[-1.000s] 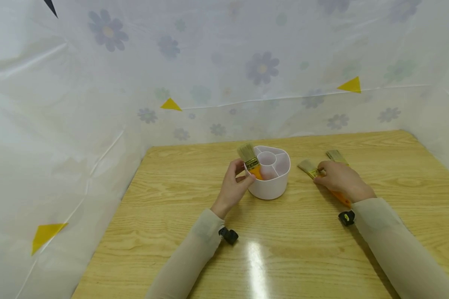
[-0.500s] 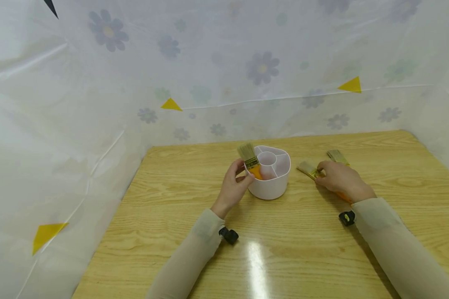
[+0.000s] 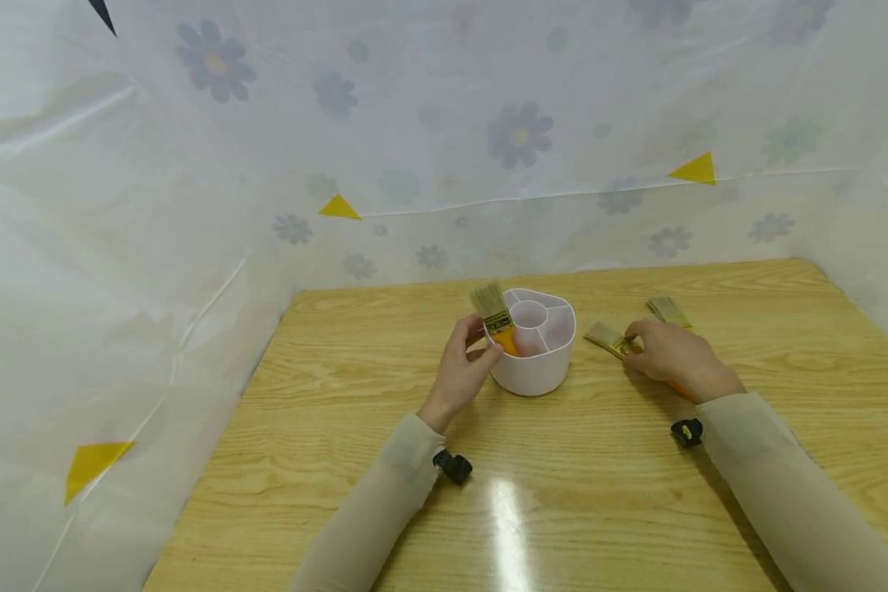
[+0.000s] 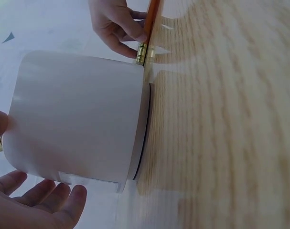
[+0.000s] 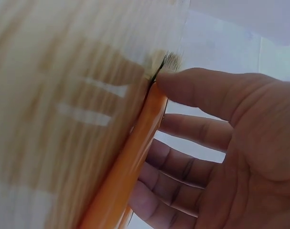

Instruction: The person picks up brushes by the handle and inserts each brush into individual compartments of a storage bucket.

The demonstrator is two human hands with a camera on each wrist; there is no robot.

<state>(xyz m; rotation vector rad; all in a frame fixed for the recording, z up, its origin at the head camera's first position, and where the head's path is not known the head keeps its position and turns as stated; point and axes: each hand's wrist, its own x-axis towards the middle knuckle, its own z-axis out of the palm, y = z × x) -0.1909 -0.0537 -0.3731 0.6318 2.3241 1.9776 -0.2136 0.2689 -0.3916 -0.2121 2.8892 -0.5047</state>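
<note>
A white compartment caddy [image 3: 534,375] stands on the table, with a paintbrush [image 3: 503,335] leaning in its left section, bristles up. My left hand [image 3: 460,374] holds the caddy at its left side. The left wrist view shows the thumb near the rim and the fingers [image 4: 54,200] against the wall [image 4: 78,114]. My right hand [image 3: 677,359] pinches a second paintbrush [image 3: 603,335] near its metal band; this brush lies low along the table. Its orange handle [image 5: 130,162] runs under the palm in the right wrist view. A third paintbrush [image 3: 668,312] lies just beyond, partly hidden by that hand.
The wooden table [image 3: 326,411] ends at a pale flowered sheet [image 3: 429,238] behind, and more sheeting rises at the left. Yellow tape pieces mark the sheet. Black wrist cameras sit on both cuffs.
The right hand's paintbrush has shifted slightly left across the table, its handle now more covered by the hand. The left hand and the caddy have stayed almost still.
</note>
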